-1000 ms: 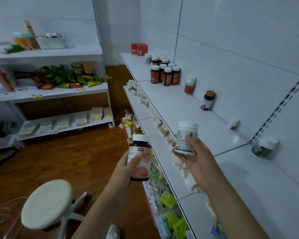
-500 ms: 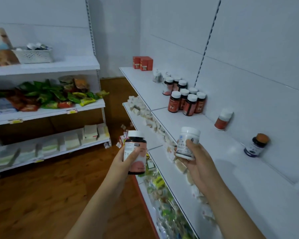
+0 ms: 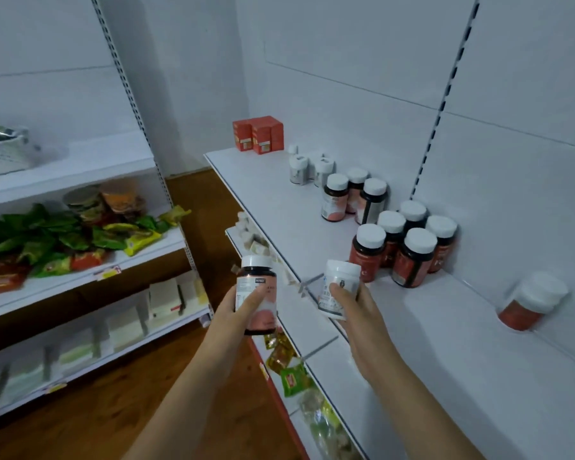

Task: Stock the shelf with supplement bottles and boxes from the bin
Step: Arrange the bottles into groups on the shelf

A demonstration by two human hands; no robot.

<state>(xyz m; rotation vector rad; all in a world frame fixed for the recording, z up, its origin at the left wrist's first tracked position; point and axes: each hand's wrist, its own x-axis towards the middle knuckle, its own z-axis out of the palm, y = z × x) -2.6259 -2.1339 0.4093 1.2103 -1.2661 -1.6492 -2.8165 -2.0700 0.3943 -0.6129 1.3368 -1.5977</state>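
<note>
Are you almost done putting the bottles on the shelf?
Partly. Done: red boxes, small white bottles and dark bottles already stand on the shelf. In hand: the left hand holds a dark pink-label bottle, the right hand a white bottle. Left: placing both; the bin is out of sight.

white shop corner, wood floor

pale white panelled walls (image 3: 362, 61) meet in a corner, with slotted metal uprights (image 3: 439, 104) running up them. a white metal shelving unit (image 3: 90, 161) stands at the left, loaded with green and red snack packets (image 3: 57, 240). the floor is brown wooden boards (image 3: 90, 423). the light is dim and even.
</note>
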